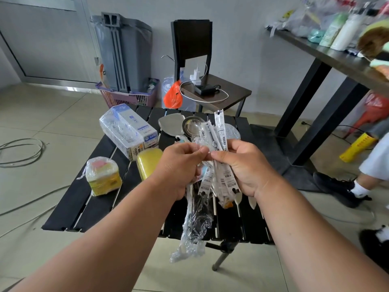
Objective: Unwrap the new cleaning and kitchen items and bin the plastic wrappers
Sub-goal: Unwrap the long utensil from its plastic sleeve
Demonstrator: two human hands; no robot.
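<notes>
Left hand (179, 165): fingers curled, gripping crumpled clear plastic wrappers (194, 224), hanging over black slatted table (88, 199). Right hand (242, 165): pinching bundle of labelled sleeved utensils (221, 175), held between hands. Advice: pull sleeve lengthwise, one at a time, steady grip on bundle.

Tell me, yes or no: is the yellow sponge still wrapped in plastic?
No: the yellow sponge lies bare on the black table.
</notes>
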